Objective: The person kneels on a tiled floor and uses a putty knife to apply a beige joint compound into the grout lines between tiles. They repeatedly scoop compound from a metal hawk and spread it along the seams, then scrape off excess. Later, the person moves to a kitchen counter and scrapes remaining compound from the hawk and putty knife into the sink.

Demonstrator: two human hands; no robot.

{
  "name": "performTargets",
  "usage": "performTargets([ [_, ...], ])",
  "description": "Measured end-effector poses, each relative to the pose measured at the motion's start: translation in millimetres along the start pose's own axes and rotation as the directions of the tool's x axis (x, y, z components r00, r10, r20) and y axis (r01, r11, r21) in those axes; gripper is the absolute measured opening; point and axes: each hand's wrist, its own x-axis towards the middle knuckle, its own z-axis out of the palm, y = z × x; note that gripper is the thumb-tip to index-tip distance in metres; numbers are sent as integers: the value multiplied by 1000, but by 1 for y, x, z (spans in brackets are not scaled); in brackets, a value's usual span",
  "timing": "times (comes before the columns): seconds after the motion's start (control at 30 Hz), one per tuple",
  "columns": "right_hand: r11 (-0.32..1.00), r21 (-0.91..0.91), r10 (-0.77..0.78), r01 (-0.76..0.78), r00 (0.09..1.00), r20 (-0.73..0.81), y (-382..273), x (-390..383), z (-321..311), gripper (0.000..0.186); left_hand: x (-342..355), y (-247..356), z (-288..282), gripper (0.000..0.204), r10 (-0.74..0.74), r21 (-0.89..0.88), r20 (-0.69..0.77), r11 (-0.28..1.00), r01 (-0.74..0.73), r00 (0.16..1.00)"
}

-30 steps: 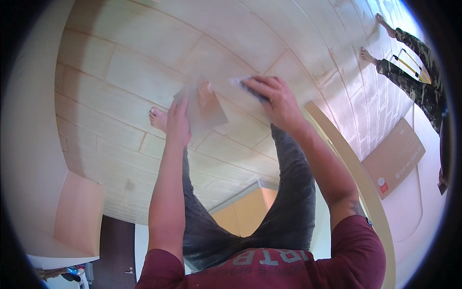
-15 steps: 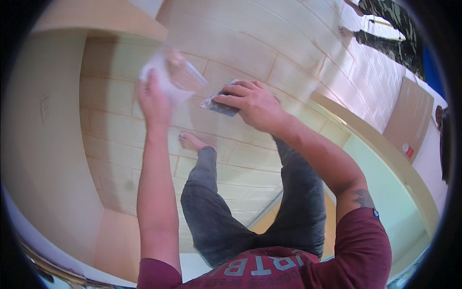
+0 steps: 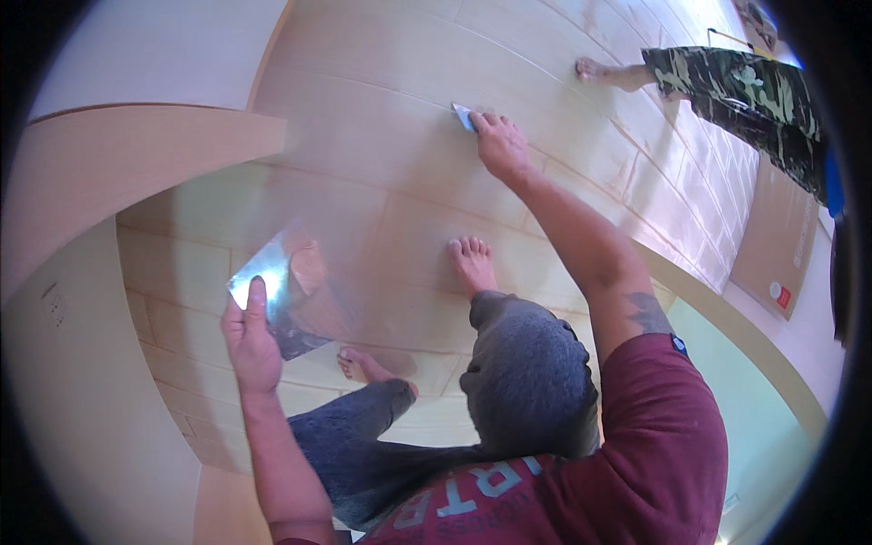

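Note:
My left hand (image 3: 254,341) grips a shiny flat metal plate (image 3: 259,272), thumb on top. A lump of tan paste (image 3: 309,270) lies on that plate, which is tilted above the floor and partly smeared by motion. Reaching far forward, my right hand (image 3: 502,145) is closed round a small metal scraper (image 3: 464,116). The scraper's blade is at a joint line of the pale tiled floor (image 3: 422,195); whether it presses on the surface I cannot tell. Brown smears follow many of the joints.
A person in camouflage trousers (image 3: 754,100) stands barefoot at the far right. A brown cardboard sheet (image 3: 772,241) leans near a curved pale ledge (image 3: 718,282) on my right. To the left are a pale panel (image 3: 82,336) and a beige ledge (image 3: 163,173). My bare feet are on the tiles.
My right hand has moved forward with the scraper, away from the plate. My left hand has come back nearer my body with the plate. My right knee is now bent forward.

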Motion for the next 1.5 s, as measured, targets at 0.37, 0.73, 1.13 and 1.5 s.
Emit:
performTargets([
  [0.37,993,-74,-94,88,993,-78,-18,30,1,41,-6,30,-32,30,79,88,-76,994,-72,994],
  [0.73,981,-26,-186,191,973,138,-28,125,-21,32,-25,54,5,29,77,202,-294,979,-17,953],
  [1.13,956,107,-293,274,908,300,-55,242,-73,35,-14,135,71,27,52,283,-329,958,47,943],
  [1.5,723,-1,-641,691,672,372,30,340,-98,50,-7,141,75,28,31,275,-341,959,69,939],
])
